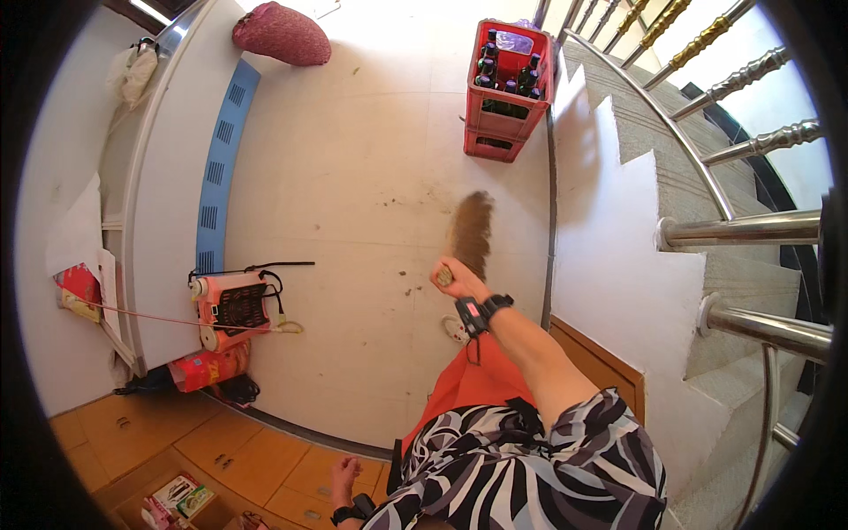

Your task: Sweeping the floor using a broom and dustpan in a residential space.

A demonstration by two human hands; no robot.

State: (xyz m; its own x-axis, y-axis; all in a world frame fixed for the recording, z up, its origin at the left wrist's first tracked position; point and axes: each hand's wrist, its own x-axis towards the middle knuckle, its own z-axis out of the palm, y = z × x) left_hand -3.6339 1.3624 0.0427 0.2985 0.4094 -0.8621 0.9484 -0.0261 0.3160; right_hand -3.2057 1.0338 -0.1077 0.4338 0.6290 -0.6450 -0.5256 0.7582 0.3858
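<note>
My right hand [457,278] is closed around the handle of a short broom [474,225], whose brown bristles fan out over the pale tiled floor just ahead of my foot. Small dark bits of debris [403,273] lie on the floor left of the broom. Down at the bottom, beside my body, my left hand [346,474] hangs over the wooden cabinets with its fingers curled; whether they are fully closed is not clear, and I see nothing held in it.
Stacked red crates [507,122] with bottles stand by the stair wall. A dark red mesh sack [281,34] lies at the far left. Near the white freezer-like cabinet [172,165] is a pink backpack sprayer [235,308] with a black rod. Stairs with metal railings rise at right.
</note>
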